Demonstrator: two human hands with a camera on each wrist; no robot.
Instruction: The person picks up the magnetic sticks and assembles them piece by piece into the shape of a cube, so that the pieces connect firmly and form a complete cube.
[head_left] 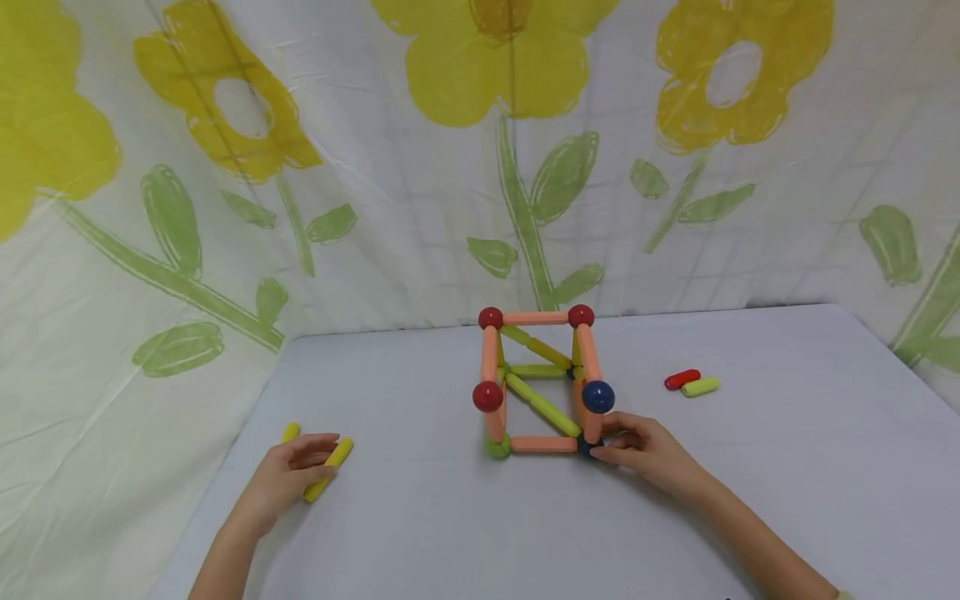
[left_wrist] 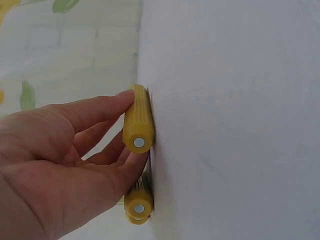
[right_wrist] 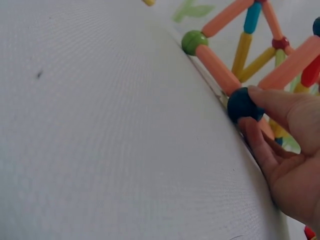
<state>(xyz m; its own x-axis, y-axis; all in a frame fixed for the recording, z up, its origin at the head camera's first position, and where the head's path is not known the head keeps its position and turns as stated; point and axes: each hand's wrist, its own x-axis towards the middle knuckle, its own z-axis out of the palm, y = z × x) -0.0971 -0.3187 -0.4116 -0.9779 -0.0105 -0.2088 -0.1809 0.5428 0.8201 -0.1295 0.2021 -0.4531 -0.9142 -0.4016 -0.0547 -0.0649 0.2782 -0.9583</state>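
Near the middle of the table stands a cube-shaped frame of orange magnetic rods (head_left: 543, 445) and coloured balls, with yellow rods running diagonally on its sides. My right hand (head_left: 648, 454) pinches the dark blue ball (right_wrist: 244, 105) at its lower front right corner, thumb on one side and fingers on the other. A green ball (right_wrist: 194, 42) marks the neighbouring lower corner. At the table's left, my left hand (head_left: 288, 479) holds a yellow magnetic rod (left_wrist: 138, 120) between thumb and fingertips. More yellow rods (left_wrist: 139, 204) lie beside that hand, partly hidden by it in the head view.
Right of the frame, a red rod (head_left: 682, 379) and a yellow-green rod (head_left: 701, 387) lie side by side. The white table (head_left: 420, 533) backs onto a hanging cloth (head_left: 405, 208) printed with yellow flowers.
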